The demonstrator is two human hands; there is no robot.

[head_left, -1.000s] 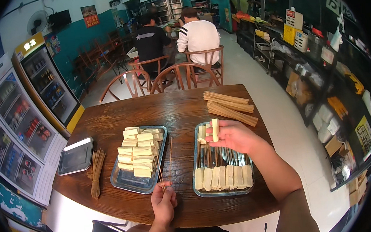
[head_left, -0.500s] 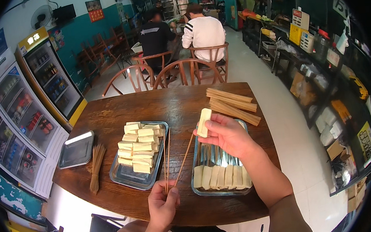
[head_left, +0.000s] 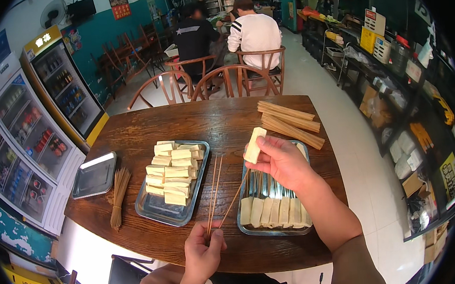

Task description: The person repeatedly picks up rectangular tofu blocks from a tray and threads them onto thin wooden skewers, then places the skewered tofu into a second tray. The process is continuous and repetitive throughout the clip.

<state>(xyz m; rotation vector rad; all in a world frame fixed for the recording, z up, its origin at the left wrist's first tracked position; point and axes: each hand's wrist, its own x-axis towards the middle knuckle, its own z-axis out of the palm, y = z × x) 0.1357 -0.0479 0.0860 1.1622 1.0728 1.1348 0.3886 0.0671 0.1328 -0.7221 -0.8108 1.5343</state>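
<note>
My left hand (head_left: pixel 205 250), at the table's near edge, is closed around the lower ends of a few thin bamboo skewers (head_left: pixel 215 193). One of them slants up toward my right hand (head_left: pixel 283 161). There, thumb and fingers pinch a pale yellow folded tofu-skin roll (head_left: pixel 255 145), and the slanting skewer's tip meets its lower end; how deep it goes, I cannot tell. Under my right hand lies a metal tray (head_left: pixel 277 233) with a row of skewered rolls (head_left: pixel 269 212), their sticks pointing away. A second metal tray (head_left: pixel 161 210), to the left, holds stacked loose rolls (head_left: pixel 178 172).
Skewer bundles (head_left: pixel 291 124) lie at the table's far right; another bundle (head_left: pixel 119 196) and a bare metal tray (head_left: pixel 95 175) are at its left. Wooden chairs (head_left: pixel 232 83) stand beyond the table (head_left: pixel 236 120), with two seated people behind. Fridges (head_left: pixel 63 91) line the left, shelves the right.
The view has shifted slightly. Both hands keep their grips on the skewers and the roll; the roll stays at the slanting skewer's tip, tilted a little more to the right.
</note>
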